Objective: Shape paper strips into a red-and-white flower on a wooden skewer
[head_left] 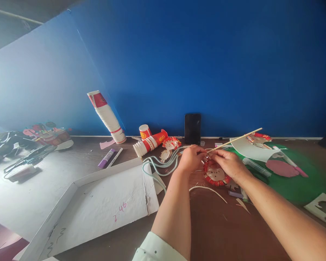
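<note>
My left hand (192,156) and my right hand (226,163) meet fingertip to fingertip above the table, both closed in a pinch. Between them is the lower end of a thin wooden stick (237,139), which slants up to the right. Exactly how the fingertips grip it is partly hidden. Just below my hands is a red-rimmed cut paper cup piece (215,175) with a pale, dotted centre; whether my fingers touch it I cannot tell. Loops of light blue cord (163,162) lie left of my left hand, partly behind it.
A shallow white cardboard box (97,206) lies at left. Behind it are a leaning cup stack (107,117), fallen red cups (152,142) and a purple glue stick (106,158). A black phone (192,128) stands against the blue panel. Paper scraps lie on a green sheet (304,186) at right.
</note>
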### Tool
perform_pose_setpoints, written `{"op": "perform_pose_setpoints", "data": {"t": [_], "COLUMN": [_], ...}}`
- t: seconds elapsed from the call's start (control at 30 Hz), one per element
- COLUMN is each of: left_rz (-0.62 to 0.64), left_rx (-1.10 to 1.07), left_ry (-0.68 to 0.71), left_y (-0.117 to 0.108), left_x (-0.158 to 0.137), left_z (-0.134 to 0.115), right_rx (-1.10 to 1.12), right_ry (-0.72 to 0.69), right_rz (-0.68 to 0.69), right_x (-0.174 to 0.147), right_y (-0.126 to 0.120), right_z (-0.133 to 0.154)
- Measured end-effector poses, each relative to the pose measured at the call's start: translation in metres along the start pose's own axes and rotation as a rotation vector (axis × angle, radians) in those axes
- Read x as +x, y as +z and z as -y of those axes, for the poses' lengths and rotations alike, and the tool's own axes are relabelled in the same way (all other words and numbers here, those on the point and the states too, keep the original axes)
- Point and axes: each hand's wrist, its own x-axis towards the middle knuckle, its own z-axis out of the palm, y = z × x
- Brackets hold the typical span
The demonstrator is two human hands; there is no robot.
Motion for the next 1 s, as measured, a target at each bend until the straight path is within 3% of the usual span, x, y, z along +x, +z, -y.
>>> {"op": "perform_pose_setpoints", "data": {"t": [0.47, 0.77, 1.0], "left_rz": [-0.032, -0.018, -0.001], "left_rx": [0.077, 0.240, 0.323], "left_ry": [0.144, 0.197, 0.207], "left_y": [0.007, 0.013, 0.017], "left_x": [-0.001, -0.005, -0.006], "left_z": [0.002, -0.005, -0.003], "right_rx": [0.016, 0.153, 0.096], "right_ry": [-0.051, 0.050, -0.034], "right_rz": [-0.079, -0.075, -0.060], "right_x": [0.012, 0.011, 0.017], "right_y": [-0.002, -0.001, -0.002], "right_z": [-0.022, -0.020, -0.032]}}
